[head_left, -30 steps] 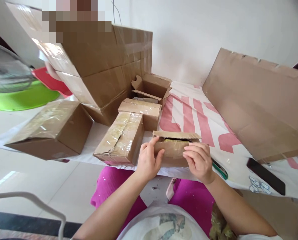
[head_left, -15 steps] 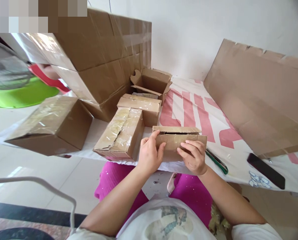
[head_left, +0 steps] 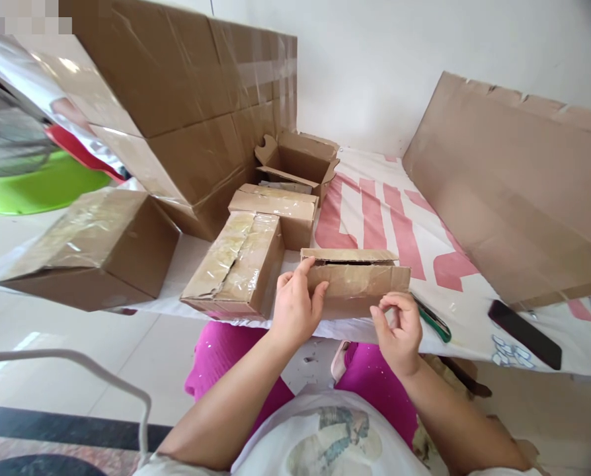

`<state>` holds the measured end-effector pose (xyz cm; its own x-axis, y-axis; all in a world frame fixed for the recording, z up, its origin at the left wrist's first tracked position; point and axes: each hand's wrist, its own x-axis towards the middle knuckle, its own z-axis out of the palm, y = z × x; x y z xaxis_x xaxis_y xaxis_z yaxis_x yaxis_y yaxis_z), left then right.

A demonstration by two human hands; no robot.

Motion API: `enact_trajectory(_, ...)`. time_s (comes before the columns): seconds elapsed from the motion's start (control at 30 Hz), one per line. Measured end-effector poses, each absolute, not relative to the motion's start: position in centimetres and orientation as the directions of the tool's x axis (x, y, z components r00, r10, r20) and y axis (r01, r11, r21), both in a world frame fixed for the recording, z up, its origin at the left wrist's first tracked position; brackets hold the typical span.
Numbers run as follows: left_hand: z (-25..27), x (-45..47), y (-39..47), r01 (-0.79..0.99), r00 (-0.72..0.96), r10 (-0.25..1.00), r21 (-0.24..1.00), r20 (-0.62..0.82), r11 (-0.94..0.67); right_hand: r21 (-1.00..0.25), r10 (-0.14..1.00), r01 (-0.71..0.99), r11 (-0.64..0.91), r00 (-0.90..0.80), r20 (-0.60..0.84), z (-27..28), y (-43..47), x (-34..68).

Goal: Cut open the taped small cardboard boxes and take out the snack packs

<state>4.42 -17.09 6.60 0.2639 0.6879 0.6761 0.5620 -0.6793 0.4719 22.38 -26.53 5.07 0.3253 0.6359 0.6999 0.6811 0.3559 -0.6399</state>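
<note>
A small cardboard box (head_left: 355, 284) sits at the table's front edge, with a dark gap along its top seam. My left hand (head_left: 298, 304) grips its left end, index finger at the top edge and thumb against the front face. Just off the box's right end is my right hand (head_left: 399, 324), its fingers curled in and the thumb close to the fingertips. Anything pinched there is too small to make out. Behind that hand lies a green-handled utility knife (head_left: 434, 317), partly covered by it.
Taped boxes stand to the left, including a long box (head_left: 236, 264) and a larger box (head_left: 92, 244). Behind are an open box (head_left: 300, 162) and tall stacked cartons (head_left: 186, 92). A cardboard sheet (head_left: 513, 192) leans at right, near a phone (head_left: 523, 334).
My right hand has come off the front of the box and moved right and down, its fingers curling in. My left hand keeps its hold. The view has shifted slightly.
</note>
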Motion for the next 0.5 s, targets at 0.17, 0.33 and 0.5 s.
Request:
enact_trajectory(0.17,6.4,4.3,-17.2,0.556,0.267,0.687,0.474,0.676,-0.683,-0.871,0.764,0.248,0.425,0.418,0.492,4.7,-28.1,21.0)
enact_trajectory(0.33,6.3,4.3,-17.2,0.561,0.255,0.7,0.488,0.667,-0.669,-0.859,0.775,0.263,0.439,0.374,0.51,4.7,-27.5,21.3)
enact_trajectory(0.5,6.2,4.1,-17.1,0.565,0.24,0.698,0.488,0.674,-0.665,-0.872,0.794,0.221,0.437,0.36,0.49,5.7,-26.7,21.4)
